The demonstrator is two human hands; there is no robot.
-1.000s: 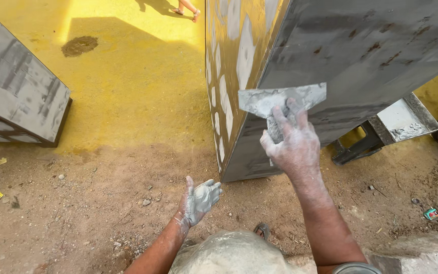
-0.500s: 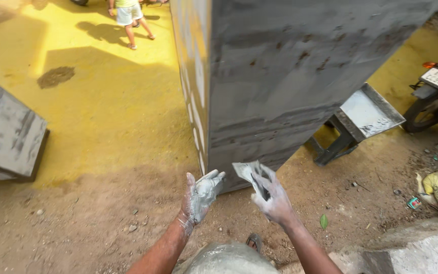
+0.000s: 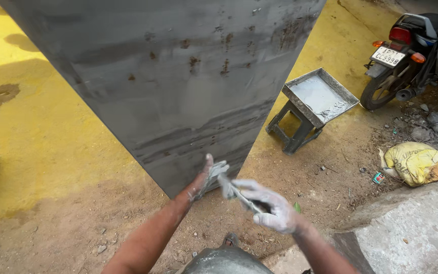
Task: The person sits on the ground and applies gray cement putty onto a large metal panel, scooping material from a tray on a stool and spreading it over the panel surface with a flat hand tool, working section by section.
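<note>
My right hand [image 3: 272, 208], white with putty, grips a flat metal putty blade [image 3: 230, 189] by its handle. The blade's edge rests against the palm of my left hand [image 3: 210, 176], which is open with fingers spread and also smeared white. Both hands hover low in front of a large grey metal cabinet [image 3: 178, 76] with rust spots and streaky putty on its face. The cabinet stands upright on the dirt ground, its lower corner just behind my left hand.
A square metal tray of white putty [image 3: 319, 95] sits on a small dark stool [image 3: 292, 129] to the right. A parked motorcycle [image 3: 416, 48] and a yellow sack [image 3: 419, 162] lie further right. A concrete slab [image 3: 411, 233] is at bottom right; yellow-stained ground at left.
My right hand has come down from the cabinet face with the blade and met my left hand. My view has swung right, bringing the cabinet's broad grey side, the tray and the motorcycle into view.
</note>
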